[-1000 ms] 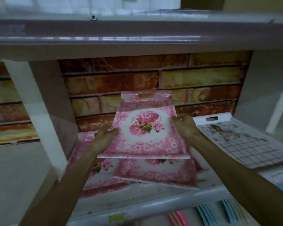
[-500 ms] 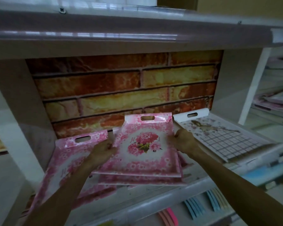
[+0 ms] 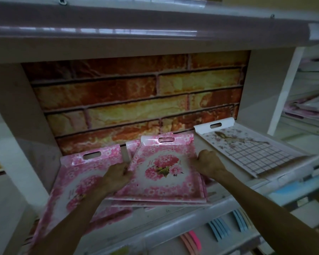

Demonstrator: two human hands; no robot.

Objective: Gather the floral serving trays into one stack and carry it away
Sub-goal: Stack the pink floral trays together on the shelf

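Lowered onto the middle pile: top pink tray (image 3: 164, 173), left hand (image 3: 116, 176) and right hand (image 3: 209, 163) fingers clamped on its sides. Could slide off shelf front edge (image 3: 182, 227) if misaligned.

Pink floral tray stack (image 3: 164, 173) at frame centre, handle slot away, lying flat; another pink floral tray (image 3: 77, 181) lower left, tilted.
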